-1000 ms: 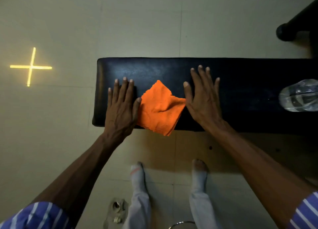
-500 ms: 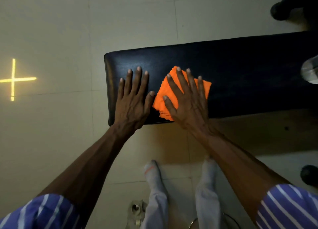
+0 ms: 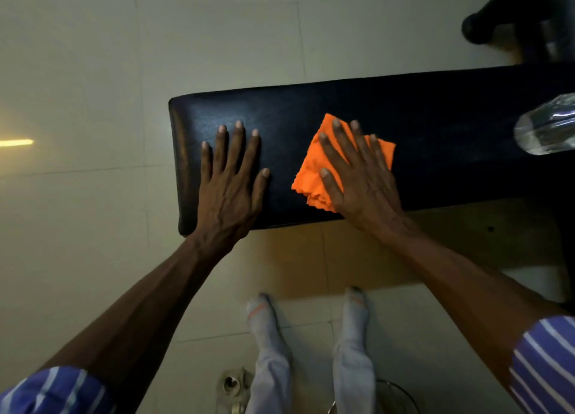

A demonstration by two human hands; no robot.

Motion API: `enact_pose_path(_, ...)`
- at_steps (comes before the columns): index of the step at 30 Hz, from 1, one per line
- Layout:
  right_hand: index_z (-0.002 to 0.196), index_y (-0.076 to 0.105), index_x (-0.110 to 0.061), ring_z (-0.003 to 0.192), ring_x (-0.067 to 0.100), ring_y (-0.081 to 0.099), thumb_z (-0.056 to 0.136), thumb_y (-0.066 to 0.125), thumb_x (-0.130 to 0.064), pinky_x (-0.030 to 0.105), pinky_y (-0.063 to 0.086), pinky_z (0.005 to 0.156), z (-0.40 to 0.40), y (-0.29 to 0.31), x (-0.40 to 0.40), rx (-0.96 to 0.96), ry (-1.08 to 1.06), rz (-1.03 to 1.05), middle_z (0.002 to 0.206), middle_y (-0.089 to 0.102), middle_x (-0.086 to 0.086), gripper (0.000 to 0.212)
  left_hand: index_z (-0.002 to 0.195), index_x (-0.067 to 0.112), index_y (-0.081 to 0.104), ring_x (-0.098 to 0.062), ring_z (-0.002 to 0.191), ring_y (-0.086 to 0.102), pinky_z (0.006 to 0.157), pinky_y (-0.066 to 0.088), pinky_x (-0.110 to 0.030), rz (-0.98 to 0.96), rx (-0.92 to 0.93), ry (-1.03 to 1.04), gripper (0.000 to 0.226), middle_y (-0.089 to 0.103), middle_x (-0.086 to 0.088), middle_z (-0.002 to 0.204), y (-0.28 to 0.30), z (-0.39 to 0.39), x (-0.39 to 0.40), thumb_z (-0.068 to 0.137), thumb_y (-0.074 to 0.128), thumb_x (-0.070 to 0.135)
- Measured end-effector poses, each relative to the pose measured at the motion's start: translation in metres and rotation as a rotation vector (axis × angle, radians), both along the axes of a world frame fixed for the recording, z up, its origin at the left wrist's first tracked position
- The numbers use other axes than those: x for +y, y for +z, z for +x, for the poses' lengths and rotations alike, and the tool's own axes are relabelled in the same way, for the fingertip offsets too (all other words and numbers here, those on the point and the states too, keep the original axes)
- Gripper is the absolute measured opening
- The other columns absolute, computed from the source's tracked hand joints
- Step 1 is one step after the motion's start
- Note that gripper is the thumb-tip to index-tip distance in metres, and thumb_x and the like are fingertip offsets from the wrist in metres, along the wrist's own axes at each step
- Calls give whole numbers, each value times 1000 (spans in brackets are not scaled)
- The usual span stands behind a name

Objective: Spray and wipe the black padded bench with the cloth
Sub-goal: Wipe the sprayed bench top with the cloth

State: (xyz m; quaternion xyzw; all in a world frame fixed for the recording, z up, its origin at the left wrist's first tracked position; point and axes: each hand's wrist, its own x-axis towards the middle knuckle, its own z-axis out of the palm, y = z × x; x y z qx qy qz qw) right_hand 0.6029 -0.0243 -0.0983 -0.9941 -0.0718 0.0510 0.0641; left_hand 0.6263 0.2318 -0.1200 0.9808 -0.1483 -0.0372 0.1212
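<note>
**Wiping the padded top**

The right hand [image 3: 357, 171] presses flat, fingers spread, on the folded orange microfibre cloth [image 3: 314, 171] lying mid-way along the black padded vinyl table [image 3: 435, 127]. The left hand [image 3: 230, 180] braces, open. Best: even pressure, overlapping strokes toward the clear plastic bottle [image 3: 544, 124].

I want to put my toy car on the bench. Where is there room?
There is bare black bench between the orange cloth and the clear bottle. A narrower strip lies between the left hand and the cloth, and along the far edge. The right hand presses the cloth flat, so it's crowded there.
</note>
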Motion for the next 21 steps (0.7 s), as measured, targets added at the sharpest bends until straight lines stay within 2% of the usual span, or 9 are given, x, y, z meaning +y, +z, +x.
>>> enact_pose_path(2,169,19,-24,166,29,3,113,30,-43,53,8,134,22,-2,-8,-40,-153,11,179,8,5,60,169,20,14,-32,164,0,132,4,-56,-12,-23,-30,66,5,-9,177,-2,5,-7,110,23,51)
enact_pose_path(5,168,23,-23,165,33,9,112,27,-41,54,10,133,31,-9,20,-133,-417,8,178,14,8,59,168,22,15,-32,164,3,131,6,-58,-11,-59,-101,66,8,-8,177,-7,12,-25,111,24,52)
enact_pose_path(6,168,24,-23,165,33,11,113,27,-41,54,11,133,26,-11,32,-160,-433,8,177,16,9,58,168,22,15,-32,164,3,131,7,-60,1,-62,-102,66,8,-8,177,-10,14,-30,111,23,52)
enact_pose_path(8,167,25,-24,165,34,12,113,31,-40,55,12,133,2,-14,41,-158,-329,22,177,17,9,57,168,22,15,-32,164,4,130,9,-62,44,-58,-88,66,8,-7,177,-12,15,-35,111,20,53)
enact_pose_path(12,168,20,-25,166,29,6,113,33,-41,52,9,134,-19,-11,-13,-73,-41,-16,178,12,6,60,169,24,12,-30,165,2,130,8,-60,69,-68,-91,65,7,-6,178,-13,13,-35,111,17,54)
enact_pose_path(13,169,19,-24,166,30,6,113,31,-42,52,10,134,-12,-9,-32,-65,-56,-40,178,11,6,60,169,24,12,-30,165,1,130,8,-60,70,-74,-89,66,6,-6,178,-14,14,-33,111,17,54)
enact_pose_path(15,169,19,-21,166,31,7,113,26,-43,53,10,134,11,-6,-61,-78,-233,-57,178,10,9,60,169,25,9,-29,165,0,131,7,-59,84,-81,-85,66,3,-5,178,-17,14,-34,110,16,55)
enact_pose_path(18,169,19,-21,165,34,6,113,24,-40,54,8,134,28,-5,-50,-113,-477,-5,178,10,11,60,169,26,6,-29,165,-1,131,6,-59,92,-81,-77,66,1,-4,178,-19,14,-37,110,17,55)
enact_pose_path(21,168,23,-23,165,34,8,113,30,-36,54,9,133,3,-11,-18,-138,-403,30,177,14,11,56,169,26,8,-29,165,-2,131,5,-60,89,-55,-79,66,1,-5,178,-15,13,-37,110,17,54)
